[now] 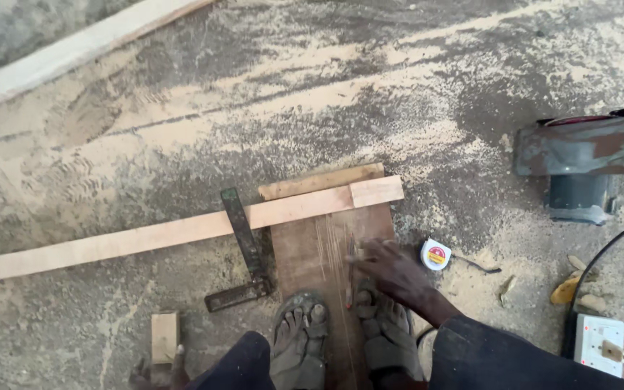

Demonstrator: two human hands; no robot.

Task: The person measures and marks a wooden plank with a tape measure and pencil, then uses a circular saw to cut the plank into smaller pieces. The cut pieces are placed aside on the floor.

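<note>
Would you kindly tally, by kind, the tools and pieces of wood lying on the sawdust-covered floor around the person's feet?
Wood pieces: 5 (long batten, wide board, thin strip, small block, far plank)
Measuring tools: 2 (metal square, tape measure)
Power tools: 1 (grey machine)
Socket boxes: 1 (white socket box)
Total: 9

Rough wooden board (305, 249), matt metal square (243, 242)

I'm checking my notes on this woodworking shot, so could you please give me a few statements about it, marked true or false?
1. The right hand rests on the dark board. True.
2. The long pale plank lies under the board. False: it lies across the top of it.
3. The tape measure lies right of the hand. True.
4. The metal square lies right of the board. False: it lies at its left edge.
5. Both sandalled feet stand on the board. True.
</note>
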